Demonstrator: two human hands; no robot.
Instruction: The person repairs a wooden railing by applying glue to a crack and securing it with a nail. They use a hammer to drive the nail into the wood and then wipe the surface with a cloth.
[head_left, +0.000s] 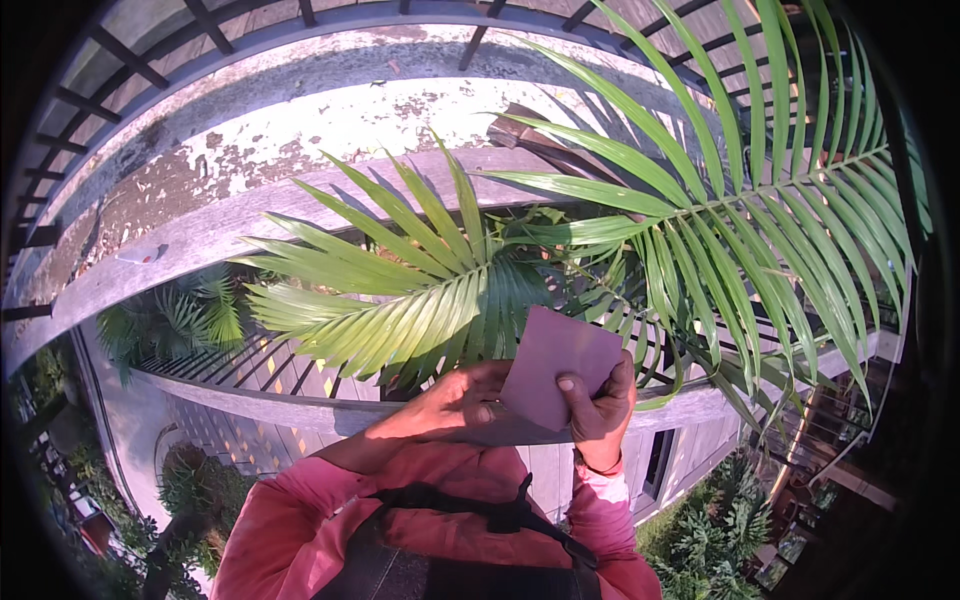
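Note:
A flat, square-cornered, purplish-brown sheet (562, 365), like a piece of sandpaper or stiff paper, is tilted in front of me. My right hand (602, 405) grips its right side, with the thumb pressed on the upper face and the fingers mostly behind. My left hand (470, 398) is at the sheet's left edge, fingers bent and their tips partly hidden behind it. Just below both hands runs a weathered wooden rail (300, 408), curving from left to right.
Palm fronds (400, 300) spread close beyond my hands, and a larger frond (760, 200) reaches in from the right. A grey wooden beam (180, 240) and a peeling white ledge (330, 110) lie farther off. Dark metal railing (130, 55) borders the far side. Shrubs (715, 525) grow below.

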